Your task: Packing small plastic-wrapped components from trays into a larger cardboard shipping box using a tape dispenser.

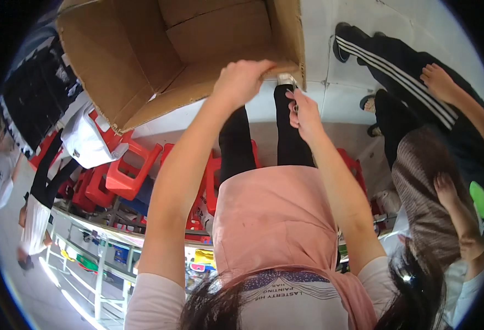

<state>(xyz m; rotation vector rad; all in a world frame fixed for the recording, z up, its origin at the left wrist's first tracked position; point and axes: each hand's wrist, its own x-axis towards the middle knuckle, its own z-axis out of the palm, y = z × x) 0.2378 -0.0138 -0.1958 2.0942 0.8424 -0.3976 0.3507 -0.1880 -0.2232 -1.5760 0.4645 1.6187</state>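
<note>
A large brown cardboard box [214, 38] lies before me with its open side toward me, and its inside is bare. My left hand [242, 82] grips the box's near edge, thumb and fingers closed on the cardboard. Just right of it, close to the box's near right corner, my right hand [306, 114] is closed around a small metal tool [295, 104]. The tool is slim and silvery and points at the box. Most of it is hidden in my fingers, so its exact kind is unclear.
Red plastic stools [133, 168] stand to the left and behind my legs. A white bag [88, 140] rests on one. At the right, other people stand close by, one in striped black trousers [401, 71]. White metal racking [101, 269] is at lower left.
</note>
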